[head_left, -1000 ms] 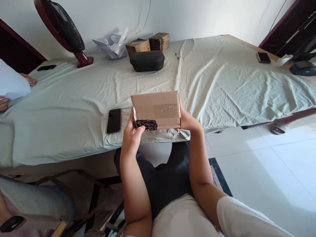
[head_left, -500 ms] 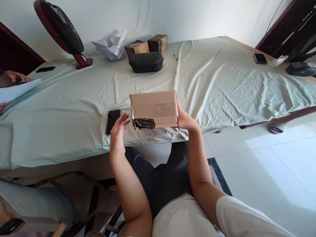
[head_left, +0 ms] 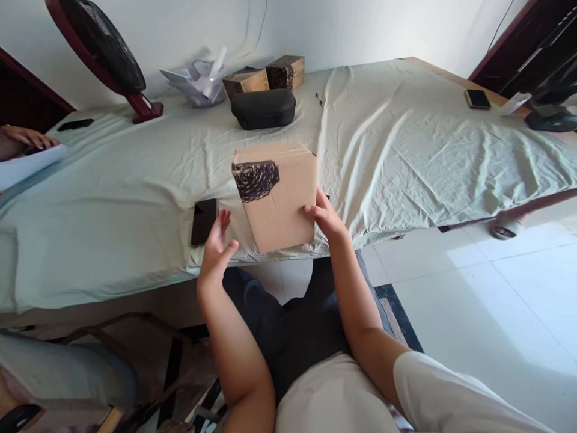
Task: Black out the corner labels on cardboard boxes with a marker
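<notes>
A brown cardboard box (head_left: 283, 210) is tilted up at the near edge of the cloth-covered table, its broad face toward me. Black scribble covers the upper left corner of that face. My right hand (head_left: 328, 218) grips the box's right side, thumb on the front face and fingers behind. To the left of the box, my left hand (head_left: 217, 252) is apart from it, fingers raised and thumb spread, holding nothing. A dark phone (head_left: 204, 222) lies on the cloth just beyond my left hand.
Farther back stand a black zip case (head_left: 264, 109), two cardboard boxes (head_left: 285, 72), a clear plastic basket (head_left: 202, 90) with papers and a red fan (head_left: 144, 109). A pen (head_left: 319, 99) and another phone (head_left: 478, 99) lie right. Another person's hand (head_left: 31, 138) holds paper at left.
The box has turned in my right hand, so its broad scribbled face now shows instead of a narrow taped side. My left hand stays beside it, with the thumb now spread.
</notes>
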Action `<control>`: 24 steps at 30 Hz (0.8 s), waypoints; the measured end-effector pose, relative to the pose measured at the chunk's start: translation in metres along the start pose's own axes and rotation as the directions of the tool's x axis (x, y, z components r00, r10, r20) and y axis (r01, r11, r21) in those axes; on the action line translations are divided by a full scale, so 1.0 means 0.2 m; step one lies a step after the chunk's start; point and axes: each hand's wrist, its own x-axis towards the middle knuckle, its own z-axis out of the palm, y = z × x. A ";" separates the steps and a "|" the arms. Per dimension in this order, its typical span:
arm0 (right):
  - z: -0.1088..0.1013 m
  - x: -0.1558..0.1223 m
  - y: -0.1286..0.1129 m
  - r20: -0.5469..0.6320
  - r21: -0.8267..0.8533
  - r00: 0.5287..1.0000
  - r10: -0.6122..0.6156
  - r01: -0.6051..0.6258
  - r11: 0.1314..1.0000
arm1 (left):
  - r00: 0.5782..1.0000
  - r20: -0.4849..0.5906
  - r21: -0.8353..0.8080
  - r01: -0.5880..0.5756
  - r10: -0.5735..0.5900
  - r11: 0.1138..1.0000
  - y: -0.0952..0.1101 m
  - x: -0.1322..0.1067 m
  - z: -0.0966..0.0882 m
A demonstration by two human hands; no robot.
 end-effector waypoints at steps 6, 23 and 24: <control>0.05 0.00 0.01 0.013 -0.060 0.998 0.060 -0.059 0.996 | 0.994 0.095 -0.075 -0.045 0.052 0.996 0.00 0.03 0.25; 0.00 0.24 0.09 -0.212 -0.970 0.961 0.177 -0.229 0.080 | 0.999 -0.038 -0.203 -0.003 -0.005 0.979 0.07 0.06 0.34; -0.01 0.24 0.08 -0.231 -0.965 0.956 0.184 -0.249 0.086 | 0.999 -0.041 -0.201 -0.009 0.000 0.980 0.07 0.05 0.34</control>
